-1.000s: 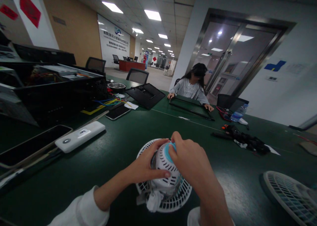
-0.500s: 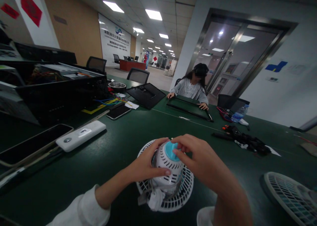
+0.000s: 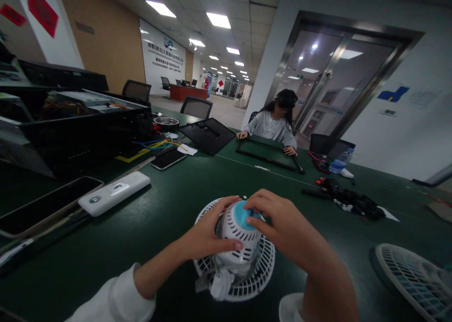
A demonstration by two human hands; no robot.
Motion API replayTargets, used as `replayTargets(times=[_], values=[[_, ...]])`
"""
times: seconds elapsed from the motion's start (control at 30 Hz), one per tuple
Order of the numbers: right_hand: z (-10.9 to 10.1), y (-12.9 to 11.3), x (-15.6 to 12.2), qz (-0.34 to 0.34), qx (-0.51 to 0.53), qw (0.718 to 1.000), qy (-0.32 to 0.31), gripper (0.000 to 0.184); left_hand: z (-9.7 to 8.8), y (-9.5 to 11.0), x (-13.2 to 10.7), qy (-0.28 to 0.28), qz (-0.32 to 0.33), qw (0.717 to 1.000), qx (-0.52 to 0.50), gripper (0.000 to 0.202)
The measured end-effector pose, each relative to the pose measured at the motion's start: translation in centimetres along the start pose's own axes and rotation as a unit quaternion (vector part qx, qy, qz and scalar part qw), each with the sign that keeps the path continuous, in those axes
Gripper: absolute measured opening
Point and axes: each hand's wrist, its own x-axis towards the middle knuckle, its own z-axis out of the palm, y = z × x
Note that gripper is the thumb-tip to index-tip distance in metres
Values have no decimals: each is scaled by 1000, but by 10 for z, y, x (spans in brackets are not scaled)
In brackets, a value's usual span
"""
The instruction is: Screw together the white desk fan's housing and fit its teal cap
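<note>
A small electric fan lies face down on the green table, its white slotted motor housing (image 3: 243, 239) pointing up from the round white grille (image 3: 263, 277). My left hand (image 3: 208, 232) is wrapped round the side of the housing, thumb across its front. On top sits a light blue knob (image 3: 241, 213), which my right hand (image 3: 273, 218) pinches between thumb and fingers. A white clip-like part (image 3: 221, 284) hangs off the housing's near side. The blades show only partly through the grille.
Another fan grille (image 3: 413, 275) lies at the right edge. On the left are a white power bank (image 3: 115, 193), phones (image 3: 168, 159) and an open computer case (image 3: 88, 133). Across the table (image 3: 169, 209), a person (image 3: 271, 119) holds a black frame (image 3: 271, 161). A water bottle (image 3: 342, 161) stands at right.
The fingers of my right hand have shifted a little on the blue knob, which appears slightly turned. My left hand keeps its place on the housing.
</note>
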Motion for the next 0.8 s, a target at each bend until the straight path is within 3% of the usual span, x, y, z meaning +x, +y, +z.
replayTargets(times=[0.8], values=[[3,1,1,17,-33,999,25,8,1,-1,0,3,-2,1000,-2,79]])
